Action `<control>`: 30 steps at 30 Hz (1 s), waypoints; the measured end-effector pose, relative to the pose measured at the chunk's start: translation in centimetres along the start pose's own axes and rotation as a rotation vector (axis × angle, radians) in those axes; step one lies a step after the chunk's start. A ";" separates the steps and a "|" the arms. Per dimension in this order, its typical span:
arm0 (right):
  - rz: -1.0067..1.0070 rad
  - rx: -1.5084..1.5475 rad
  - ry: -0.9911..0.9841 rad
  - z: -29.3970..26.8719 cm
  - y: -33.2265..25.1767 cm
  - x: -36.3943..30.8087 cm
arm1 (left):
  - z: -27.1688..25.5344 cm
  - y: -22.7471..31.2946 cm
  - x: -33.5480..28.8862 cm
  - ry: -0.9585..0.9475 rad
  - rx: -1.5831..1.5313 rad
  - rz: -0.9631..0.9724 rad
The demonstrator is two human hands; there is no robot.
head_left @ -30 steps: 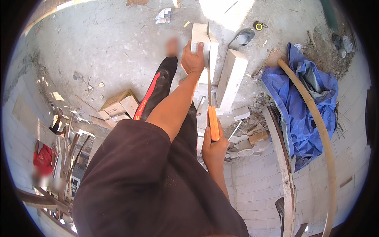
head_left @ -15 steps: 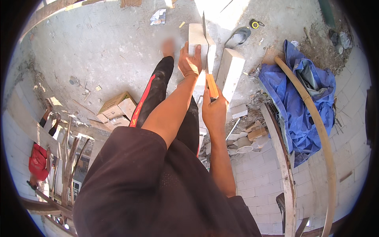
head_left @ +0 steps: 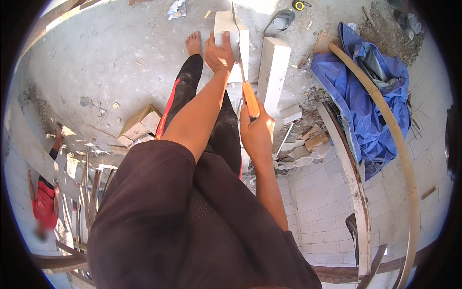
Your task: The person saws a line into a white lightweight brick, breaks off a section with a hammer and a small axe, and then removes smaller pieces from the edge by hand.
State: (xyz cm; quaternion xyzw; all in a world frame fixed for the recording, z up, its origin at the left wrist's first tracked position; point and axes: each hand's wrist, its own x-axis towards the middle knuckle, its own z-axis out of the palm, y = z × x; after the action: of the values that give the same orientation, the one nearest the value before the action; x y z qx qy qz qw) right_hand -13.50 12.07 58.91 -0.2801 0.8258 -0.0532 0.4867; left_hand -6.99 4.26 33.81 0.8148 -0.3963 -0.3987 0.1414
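A pale, squared building block (head_left: 224, 21) stands in front of me at the top of the view. My left hand (head_left: 219, 55) grips its near left side, thumb on the face toward me. In my right hand (head_left: 257, 132) is a handsaw (head_left: 250, 100), my fingers wrapped around its orange handle. The thin blade runs away from me along a cut line in the block, just right of my left thumb. The cut's depth cannot be made out. A second long pale block (head_left: 273, 72) stands close to the right of the saw.
Beyond the blocks lie a dark sandal (head_left: 280, 21) and a yellow-and-black tape measure (head_left: 299, 5). On the right are a crumpled blue tarp (head_left: 337, 91), a bamboo pole (head_left: 373, 89) and rubble. A cardboard box (head_left: 139, 123) sits left of my leg. Another person in red (head_left: 44, 202) is at far left.
The saw has drawn back a little toward me relative to the block. My left hand keeps its grip. The whole view has shifted, so the floor things appear higher.
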 end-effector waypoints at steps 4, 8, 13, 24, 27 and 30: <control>0.369 0.165 0.004 -2.4 0.2 -11.4 | 0.8 0.8 0.3 0.052 -0.055 0.067; -0.026 0.005 -0.047 -1.8 0.8 -8.5 | 1.4 0.0 0.9 0.100 0.048 0.170; 0.037 0.041 0.029 -2.6 2.0 -12.0 | -0.3 0.8 -0.8 0.088 -0.020 0.157; 0.162 0.012 -0.052 0.0 0.4 -1.2 | 0.4 0.1 -0.1 0.116 0.042 0.178; -0.014 0.072 0.119 -0.4 2.2 -11.2 | 0.1 0.8 -0.1 0.081 0.018 0.114; -0.192 0.179 0.269 -0.6 2.6 -11.3 | 1.0 -0.2 0.2 0.172 0.019 0.177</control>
State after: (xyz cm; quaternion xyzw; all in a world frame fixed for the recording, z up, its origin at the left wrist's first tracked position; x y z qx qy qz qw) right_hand -10.91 19.95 67.00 -0.3037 0.8448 -0.2096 0.3876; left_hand -7.60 4.31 32.98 0.8091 -0.4570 -0.3095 0.2019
